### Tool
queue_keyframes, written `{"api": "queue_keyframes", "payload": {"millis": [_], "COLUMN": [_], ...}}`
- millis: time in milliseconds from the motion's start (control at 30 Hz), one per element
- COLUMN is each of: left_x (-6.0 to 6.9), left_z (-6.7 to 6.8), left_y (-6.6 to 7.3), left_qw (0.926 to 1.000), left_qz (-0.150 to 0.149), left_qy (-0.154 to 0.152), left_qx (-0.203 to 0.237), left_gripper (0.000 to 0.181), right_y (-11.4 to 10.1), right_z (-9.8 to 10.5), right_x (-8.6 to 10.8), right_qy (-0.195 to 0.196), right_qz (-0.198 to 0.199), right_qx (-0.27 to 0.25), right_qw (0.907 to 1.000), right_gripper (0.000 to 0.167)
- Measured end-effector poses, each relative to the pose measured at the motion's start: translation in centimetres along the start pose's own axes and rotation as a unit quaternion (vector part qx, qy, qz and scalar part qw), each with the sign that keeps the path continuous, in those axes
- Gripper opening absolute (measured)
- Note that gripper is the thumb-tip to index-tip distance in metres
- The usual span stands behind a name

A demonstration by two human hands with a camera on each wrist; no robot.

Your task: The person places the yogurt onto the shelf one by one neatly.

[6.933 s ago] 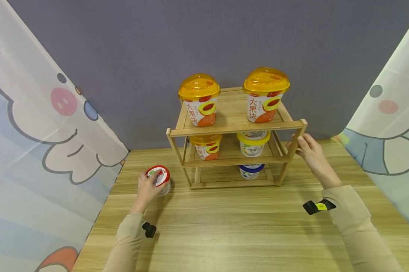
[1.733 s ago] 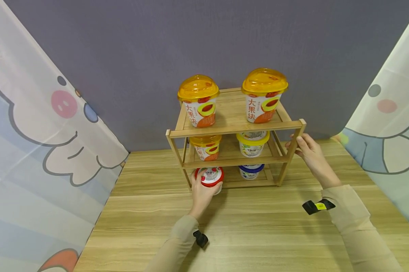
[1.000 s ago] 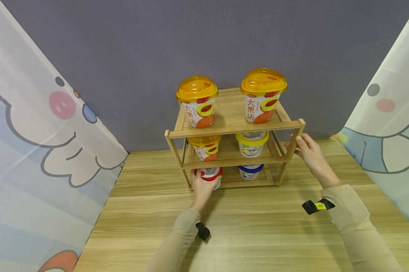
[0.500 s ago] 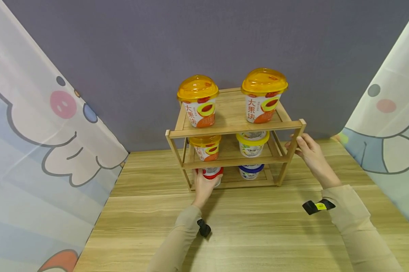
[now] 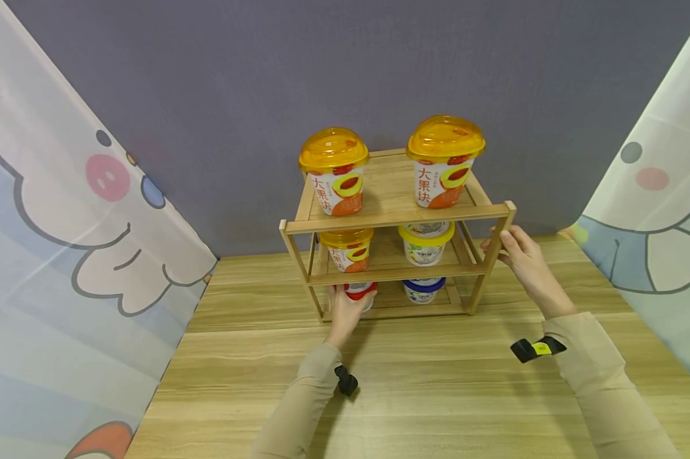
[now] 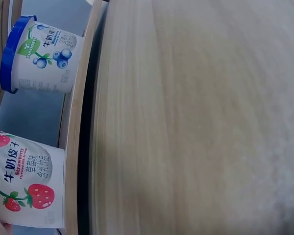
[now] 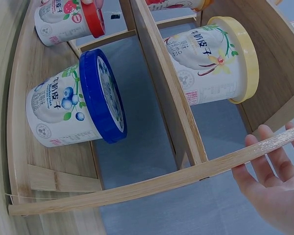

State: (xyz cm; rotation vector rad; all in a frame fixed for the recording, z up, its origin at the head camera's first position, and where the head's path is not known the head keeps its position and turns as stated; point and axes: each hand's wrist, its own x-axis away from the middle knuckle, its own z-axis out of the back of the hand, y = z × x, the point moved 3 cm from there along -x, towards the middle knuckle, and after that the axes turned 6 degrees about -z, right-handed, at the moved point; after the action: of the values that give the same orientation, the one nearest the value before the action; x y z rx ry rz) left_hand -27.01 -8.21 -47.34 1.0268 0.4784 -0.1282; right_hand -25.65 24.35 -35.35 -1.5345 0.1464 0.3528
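Observation:
A three-tier wooden rack [image 5: 399, 220] stands against the back wall. On its bottom tier, at the left, my left hand [image 5: 343, 313] grips a white strawberry yogurt cup [image 6: 27, 181] with a red lid [image 5: 363, 294]. The cup is upright just behind the front rail, and the middle shelf partly hides it from above. To its right on that tier sits a blueberry cup [image 7: 63, 107] with a blue lid. My right hand [image 5: 529, 264] holds the rack's right front post [image 7: 225, 164], fingers curled around it.
Two orange-domed peach cups [image 5: 337, 172] stand on the top tier. The middle tier holds another orange-lidded cup [image 5: 347, 250] and a yellow-lidded cup [image 5: 425, 248]. The wooden table [image 5: 425, 382] extends in front; patterned curtains [image 5: 64, 210] flank both sides.
My left hand has carried the strawberry cup from the table left of the rack onto the bottom tier, then slightly deeper in. The right hand has stayed on the post.

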Motion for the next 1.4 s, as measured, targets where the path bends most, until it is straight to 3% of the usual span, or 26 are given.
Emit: {"api": "queue_keyframes", "payload": {"millis": [133,433,733,933,1400], "left_x": [-0.05,-0.3,-0.47,-0.5,-0.17], "left_z": [-0.08,-0.12,-0.24,-0.41,0.1], "left_y": [-0.19,-0.19,-0.41,-0.69,-0.23], "left_qw": [0.9999,0.9985,0.9965,0.9965,0.9959], "left_qz": [0.008,0.027,0.042,0.04,0.045], "left_qy": [-0.002,-0.025,-0.035,-0.035,-0.031], "left_qx": [0.008,0.042,0.064,0.064,0.073], "left_gripper": [0.082,0.082,0.081,0.082,0.076], "right_y": [0.08,0.03,-0.02,0.02,0.12], "right_z": [-0.07,0.05,0.03,0.09,0.08], "right_x": [-0.01,0.01,0.04,0.01,-0.04], "right_qy": [-0.007,0.005,0.003,0.005,0.008], "right_qz": [0.004,-0.005,-0.003,-0.009,-0.01], "right_qx": [-0.022,0.008,-0.01,0.013,0.007], "right_qw": [0.9997,0.9999,0.9999,0.9999,0.9999], "right_gripper": [0.023,0.024,0.023,0.025,0.026]}}
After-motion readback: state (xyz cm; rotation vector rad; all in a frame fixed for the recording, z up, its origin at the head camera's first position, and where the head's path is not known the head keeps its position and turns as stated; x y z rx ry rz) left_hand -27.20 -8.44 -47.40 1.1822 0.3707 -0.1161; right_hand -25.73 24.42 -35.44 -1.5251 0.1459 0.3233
